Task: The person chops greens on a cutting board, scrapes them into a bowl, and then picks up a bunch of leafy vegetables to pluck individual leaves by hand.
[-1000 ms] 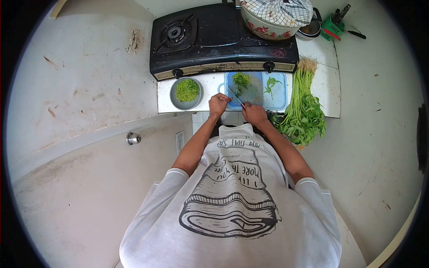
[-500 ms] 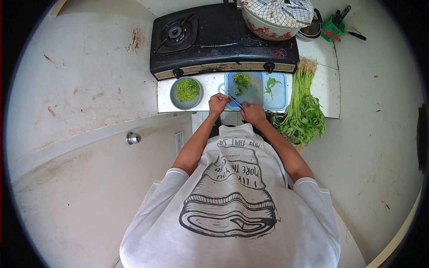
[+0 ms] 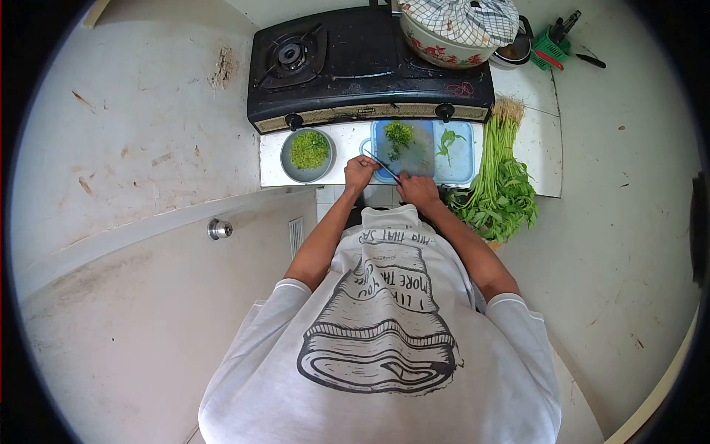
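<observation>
My right hand (image 3: 420,190) is closed on the handle of a knife (image 3: 382,166), whose blade slants up and left across the lower left edge of a blue cutting board (image 3: 464,167). Fingers pinched, my left hand (image 3: 361,172) is at the board's lower left corner, close to the blade's tip; what it holds, if anything, is too small to make out. Chopped greens (image 3: 399,134) lie on the board's upper left part, and a leafy sprig (image 3: 448,143) on its right part. A grey bowl (image 3: 287,169) of chopped greens (image 3: 309,150) stands left of the board.
Behind the board is a black two-burner stove (image 3: 355,59) with a floral pot (image 3: 444,53) covered by a checked cloth (image 3: 462,18). A large bunch of leafy greens (image 3: 503,174) hangs over the counter's right edge. A green basket (image 3: 551,48) holds utensils at the back right.
</observation>
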Tool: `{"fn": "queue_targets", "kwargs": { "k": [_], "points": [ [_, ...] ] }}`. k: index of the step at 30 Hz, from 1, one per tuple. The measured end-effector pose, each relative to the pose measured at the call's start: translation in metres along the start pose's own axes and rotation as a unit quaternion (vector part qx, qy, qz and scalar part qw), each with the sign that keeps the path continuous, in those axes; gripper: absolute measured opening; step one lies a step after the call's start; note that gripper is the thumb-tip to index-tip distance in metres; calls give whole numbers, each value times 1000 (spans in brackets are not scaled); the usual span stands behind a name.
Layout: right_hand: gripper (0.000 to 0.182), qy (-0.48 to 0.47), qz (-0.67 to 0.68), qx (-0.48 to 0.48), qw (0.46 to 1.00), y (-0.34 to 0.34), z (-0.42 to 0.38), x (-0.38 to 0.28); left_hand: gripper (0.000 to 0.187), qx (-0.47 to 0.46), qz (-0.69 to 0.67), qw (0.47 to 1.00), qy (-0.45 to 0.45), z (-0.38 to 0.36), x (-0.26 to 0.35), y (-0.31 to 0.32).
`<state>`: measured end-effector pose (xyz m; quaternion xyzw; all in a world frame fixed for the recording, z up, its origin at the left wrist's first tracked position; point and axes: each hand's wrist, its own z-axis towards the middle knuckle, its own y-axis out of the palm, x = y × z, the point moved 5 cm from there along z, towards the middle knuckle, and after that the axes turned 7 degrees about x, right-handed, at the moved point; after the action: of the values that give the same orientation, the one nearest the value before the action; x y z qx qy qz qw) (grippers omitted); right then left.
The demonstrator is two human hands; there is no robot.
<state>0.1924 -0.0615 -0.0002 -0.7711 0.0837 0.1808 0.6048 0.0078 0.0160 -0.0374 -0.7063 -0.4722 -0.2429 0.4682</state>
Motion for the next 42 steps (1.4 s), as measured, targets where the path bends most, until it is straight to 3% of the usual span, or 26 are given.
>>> {"fn": "queue_targets", "kwargs": {
  "k": [11,20,32,42],
  "points": [
    [31,16,14,39,999,-2,6,1,25,-12,17,1000,-10,-5,8,-3],
    [29,-7,3,5,1000,-6,5,-3,15,-3,6,1000,17,4,-5,1],
    [33,-3,21,42,999,-5,8,5,33,-16,63,995,71,-6,11,-5],
    [42,-54,12,19,998,-24,-2,12,23,-47,4,994,97,-17,-8,-9]
  ]
}}
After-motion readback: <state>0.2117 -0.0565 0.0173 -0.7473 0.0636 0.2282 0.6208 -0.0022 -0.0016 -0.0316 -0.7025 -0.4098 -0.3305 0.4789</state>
